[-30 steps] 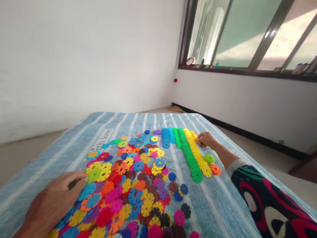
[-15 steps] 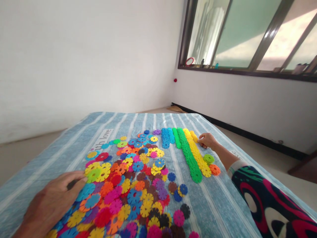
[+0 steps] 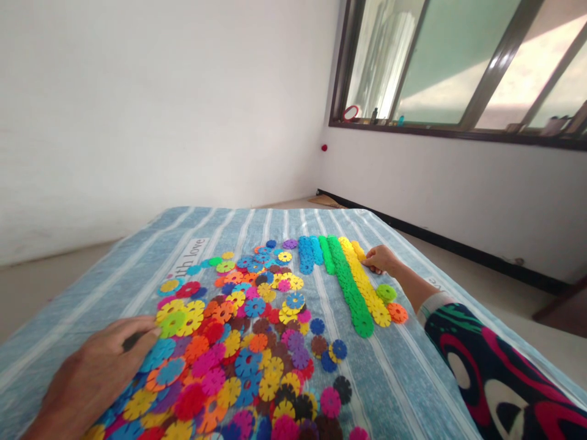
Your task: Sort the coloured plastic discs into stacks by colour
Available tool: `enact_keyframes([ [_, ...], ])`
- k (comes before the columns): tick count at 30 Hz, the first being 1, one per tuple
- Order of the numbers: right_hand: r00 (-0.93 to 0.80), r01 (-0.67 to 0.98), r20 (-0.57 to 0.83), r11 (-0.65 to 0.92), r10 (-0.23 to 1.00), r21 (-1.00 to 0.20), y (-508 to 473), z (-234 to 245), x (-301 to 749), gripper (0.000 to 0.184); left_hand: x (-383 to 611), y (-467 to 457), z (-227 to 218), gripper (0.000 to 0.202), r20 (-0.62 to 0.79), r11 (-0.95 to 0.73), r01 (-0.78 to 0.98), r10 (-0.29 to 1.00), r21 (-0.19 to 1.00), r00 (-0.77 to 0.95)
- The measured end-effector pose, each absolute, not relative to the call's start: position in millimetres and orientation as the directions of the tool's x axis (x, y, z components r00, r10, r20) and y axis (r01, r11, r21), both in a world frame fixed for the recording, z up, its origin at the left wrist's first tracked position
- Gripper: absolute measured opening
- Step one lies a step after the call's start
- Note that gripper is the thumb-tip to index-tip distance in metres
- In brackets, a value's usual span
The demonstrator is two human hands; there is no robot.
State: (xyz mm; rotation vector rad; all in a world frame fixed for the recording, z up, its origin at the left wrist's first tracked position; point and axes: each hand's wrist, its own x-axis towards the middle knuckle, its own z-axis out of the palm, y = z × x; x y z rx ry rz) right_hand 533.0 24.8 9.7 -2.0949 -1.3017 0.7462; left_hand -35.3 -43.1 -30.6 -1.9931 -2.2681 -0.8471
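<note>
Right hand [image 3: 382, 259] is sitting pinched nearly closed at the short yellow row [image 3: 358, 249] just left; left hand [image 3: 103, 360] is resting half-curled beside a lime disc [image 3: 173, 322]. Can't tell if either's gripping.

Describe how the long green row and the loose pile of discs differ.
Colour: the long green row is all green; the loose pile mixes red, yellow, blue, pink, brown and more.
Arrangement: the row's discs overlap in a neat line; the pile's lie scattered and heaped.
Extent: the row is a narrow strip; the pile spreads much wider.
Both consist of notched round discs lying on the striped cloth.
</note>
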Motion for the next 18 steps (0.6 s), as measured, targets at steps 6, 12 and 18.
enact_keyframes([
  [6,0.386,0.608,-0.141,-0.367,0.911,-0.704,17.1,16.5,528.8,0.018,-27.9,-46.2,-19.3,0.037,0.339,0.025,0.905,0.922,0.425,-0.185],
  [12,0.371,0.656,-0.013,-0.272,0.929,-0.704,-7.8,31.7,519.0,0.015,-9.5,-57.3,2.9,0.042,0.283,0.029,0.919,0.947,0.393,-0.151],
  [18,0.191,0.681,0.137,-0.031,0.972,-0.732,-73.8,41.9,471.0,0.017,-1.3,-61.3,9.6,0.036,0.27,0.016,0.942,0.956,0.334,-0.112],
])
